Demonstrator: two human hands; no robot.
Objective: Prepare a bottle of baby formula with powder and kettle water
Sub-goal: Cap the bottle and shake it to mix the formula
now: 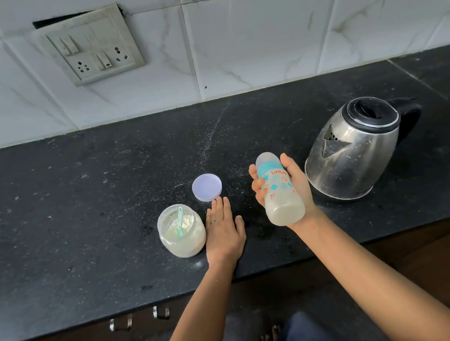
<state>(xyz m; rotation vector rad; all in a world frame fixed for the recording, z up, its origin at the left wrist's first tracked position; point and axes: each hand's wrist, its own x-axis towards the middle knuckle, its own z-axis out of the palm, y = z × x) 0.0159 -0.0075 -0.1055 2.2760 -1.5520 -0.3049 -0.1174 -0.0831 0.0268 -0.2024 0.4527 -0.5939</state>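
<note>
Kettle (353,150) stands beside right hand (302,186) gripping bottle (279,191); left hand (223,230) lies flat beside open jar (182,233).

Bottle (283,202) label end covered; scoop (179,222) tip buried in powder (189,221).

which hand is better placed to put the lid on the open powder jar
Left: the left hand lies flat and empty beside the powder jar, fingertips near the lid, while the right hand holds the bottle.
</note>
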